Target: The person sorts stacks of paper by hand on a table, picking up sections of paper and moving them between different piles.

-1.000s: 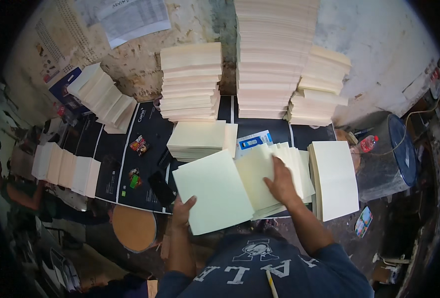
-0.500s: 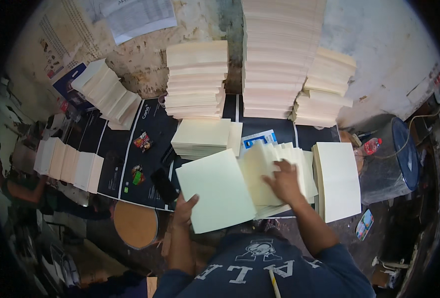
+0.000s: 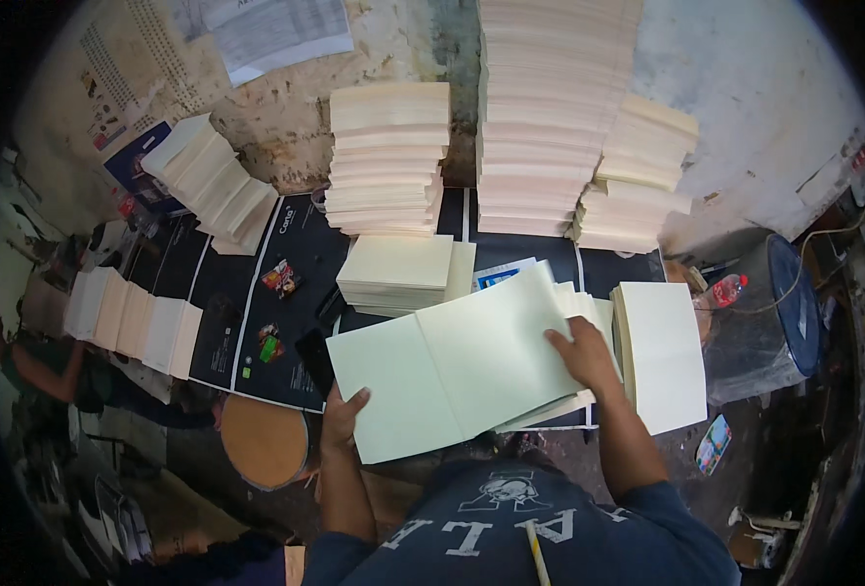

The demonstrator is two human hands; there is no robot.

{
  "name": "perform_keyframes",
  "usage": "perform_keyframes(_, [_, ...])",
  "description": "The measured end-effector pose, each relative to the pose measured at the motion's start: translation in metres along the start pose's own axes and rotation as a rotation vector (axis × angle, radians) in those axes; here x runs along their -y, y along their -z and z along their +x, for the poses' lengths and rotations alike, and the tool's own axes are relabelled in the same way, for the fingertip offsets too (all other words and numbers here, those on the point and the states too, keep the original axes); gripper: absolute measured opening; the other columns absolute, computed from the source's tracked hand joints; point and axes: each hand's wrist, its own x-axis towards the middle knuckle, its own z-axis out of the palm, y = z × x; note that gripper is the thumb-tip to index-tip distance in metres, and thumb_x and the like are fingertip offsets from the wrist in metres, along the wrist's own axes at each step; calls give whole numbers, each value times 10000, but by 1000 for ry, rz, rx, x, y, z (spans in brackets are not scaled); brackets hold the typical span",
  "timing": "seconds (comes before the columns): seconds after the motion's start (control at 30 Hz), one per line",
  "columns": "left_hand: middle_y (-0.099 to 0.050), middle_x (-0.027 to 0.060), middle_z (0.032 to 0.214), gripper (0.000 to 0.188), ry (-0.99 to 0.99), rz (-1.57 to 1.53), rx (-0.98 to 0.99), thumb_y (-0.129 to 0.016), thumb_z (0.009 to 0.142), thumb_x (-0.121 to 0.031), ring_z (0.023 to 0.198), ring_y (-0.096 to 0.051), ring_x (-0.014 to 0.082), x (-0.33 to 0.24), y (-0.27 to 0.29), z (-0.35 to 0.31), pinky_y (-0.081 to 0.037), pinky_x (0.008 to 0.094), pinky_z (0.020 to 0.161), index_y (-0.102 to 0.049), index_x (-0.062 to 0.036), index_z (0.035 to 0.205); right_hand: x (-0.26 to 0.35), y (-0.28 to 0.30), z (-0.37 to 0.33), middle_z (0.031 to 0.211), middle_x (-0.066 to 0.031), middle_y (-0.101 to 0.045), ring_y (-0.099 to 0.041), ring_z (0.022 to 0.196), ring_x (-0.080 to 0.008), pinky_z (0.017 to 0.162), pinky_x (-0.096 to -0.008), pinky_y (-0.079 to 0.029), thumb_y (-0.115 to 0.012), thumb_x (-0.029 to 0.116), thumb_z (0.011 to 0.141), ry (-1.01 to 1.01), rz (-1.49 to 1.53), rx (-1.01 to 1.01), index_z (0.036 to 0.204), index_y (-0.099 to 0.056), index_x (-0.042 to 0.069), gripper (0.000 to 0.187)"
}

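Note:
A pale cream folded paper sheet (image 3: 457,361) lies spread open between my hands, its fold line running down the middle. At its left edge my left hand (image 3: 343,415) is closed, with the thumb on top and the fingers hidden underneath. My right hand (image 3: 586,354) grips the far right edge, thumb over the paper. Beneath the spread sheet, more loose folded sheets (image 3: 598,311) show at the right. A thick pile of folded sheets (image 3: 662,356) stands just right of my right hand. Behind the sheet sits a smaller neat stack (image 3: 393,273).
Tall paper stacks (image 3: 550,117) line the wall, and more piles (image 3: 135,322) stand at the left. A phone (image 3: 313,361) and snack packets (image 3: 281,278) lie on the dark table (image 3: 220,337). A round stool (image 3: 262,439), a drum (image 3: 769,313) and a bottle (image 3: 727,290) flank it. Another person's arm (image 3: 47,371) shows far left.
My right hand has moved right and pulled the sheet's right half flat over the loose sheets. The left hand has shifted slightly left with its edge.

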Motion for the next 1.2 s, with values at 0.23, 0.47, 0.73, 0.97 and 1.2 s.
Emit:
perform_keyframes(0.23, [-561,146,1296,590,48,-77,62,-662,857,-55,1180,-561,261,9,-1,10,-442,398,1019,-407,9,1385,21,21,-8,999,-263,-681,-673,902,-314,856,-378,-496,-612,377,922,-264,576,285,1179,-597,-97,539])
perform_keyframes(0.47, [-556,152,1295,585,51,-125,43,-635,865,-32,1169,-574,274,14,7,9,-465,411,1004,-390,-6,1396,5,14,-10,1177,-266,-615,-608,1033,-433,935,-481,-467,-543,382,945,101,148,-166,1247,-606,47,456])
perform_keyframes(0.73, [-562,155,1280,582,74,-54,73,-633,871,-57,1169,-570,276,22,-15,24,-483,424,981,-395,-9,1400,81,-43,-13,1041,-195,-618,-634,940,-357,857,-455,-500,-565,504,908,259,-286,296,937,-729,18,514])
perform_keyframes(0.97, [-582,122,1258,540,52,-111,47,-643,881,-33,1134,-588,240,3,0,4,-479,374,973,-424,-12,1374,1,-17,2,1225,-270,-525,-628,992,-410,865,-477,-518,-573,170,896,123,-171,115,1216,-573,35,347])
perform_keyframes(1.2, [-559,138,1285,525,56,-160,119,-616,938,-87,1118,-593,254,28,-39,17,-507,396,933,-386,-17,1404,58,-45,-19,1339,-276,-466,-556,1123,-413,908,-471,-478,-624,293,902,338,-246,64,1104,-692,99,287])
